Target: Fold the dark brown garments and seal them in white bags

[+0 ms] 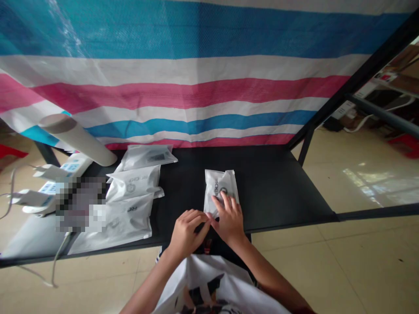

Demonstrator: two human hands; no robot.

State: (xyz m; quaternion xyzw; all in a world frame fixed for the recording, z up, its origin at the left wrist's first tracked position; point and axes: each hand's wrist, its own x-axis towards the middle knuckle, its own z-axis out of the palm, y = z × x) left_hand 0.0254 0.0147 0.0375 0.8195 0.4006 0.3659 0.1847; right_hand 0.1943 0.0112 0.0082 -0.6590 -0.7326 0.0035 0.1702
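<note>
A frosted white plastic zip bag [212,179] with dark printed lettering lies on the black tabletop [271,187] in front of me. My right hand [231,220] rests palm down over its near half. Its fingers are spread on the bag, with the thumb at the near left corner. Beside it, my left hand [190,233] has thumb and forefinger pinched together at that same corner, close to the right thumb. What is inside the bag cannot be made out.
More frosted bags [134,185] lie overlapped on the left. Behind them leans a white cylinder [78,139] near a power strip [73,165] with plugged-in chargers and cables. A blurred patch covers something there. A striped sheet [196,69] hangs behind; a black frame [306,146] stands right.
</note>
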